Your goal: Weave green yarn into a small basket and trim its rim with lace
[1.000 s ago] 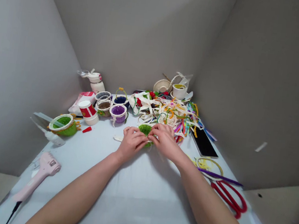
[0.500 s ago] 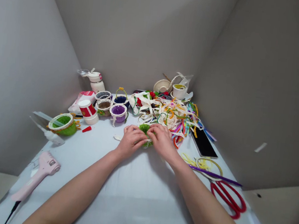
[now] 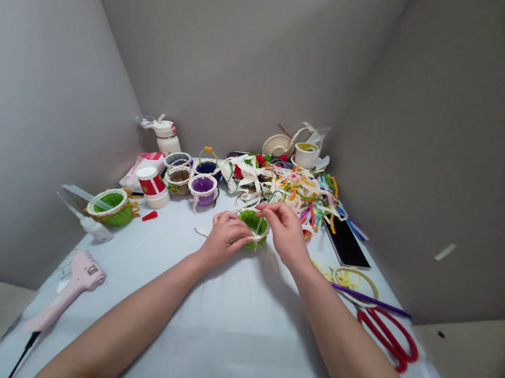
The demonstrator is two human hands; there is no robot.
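Observation:
A small green basket (image 3: 249,218) with a white band at its rim stands on the table in front of me. My left hand (image 3: 227,236) grips its left and near side, fingers curled over the rim. Just above the basket's right edge, my right hand (image 3: 287,235) pinches thumb and forefinger together. From that pinch a thin white strand (image 3: 259,223) seems to run down to the basket; its far end is hard to make out. A white lace end (image 3: 202,231) sticks out left of my left hand. Another pale lace end (image 3: 273,259) lies below my right hand.
On the left are a pink glue gun (image 3: 69,289), a glue bottle (image 3: 96,229) and another green basket (image 3: 114,214). Small pots, including a purple one (image 3: 203,190), stand behind. A ribbon heap (image 3: 287,184), phone (image 3: 347,245) and red-handled scissors (image 3: 388,337) occupy the right.
My right hand has lifted and moved slightly right, off the basket's rim, uncovering more of the basket. The left hand keeps its hold. The whole view has shifted slightly.

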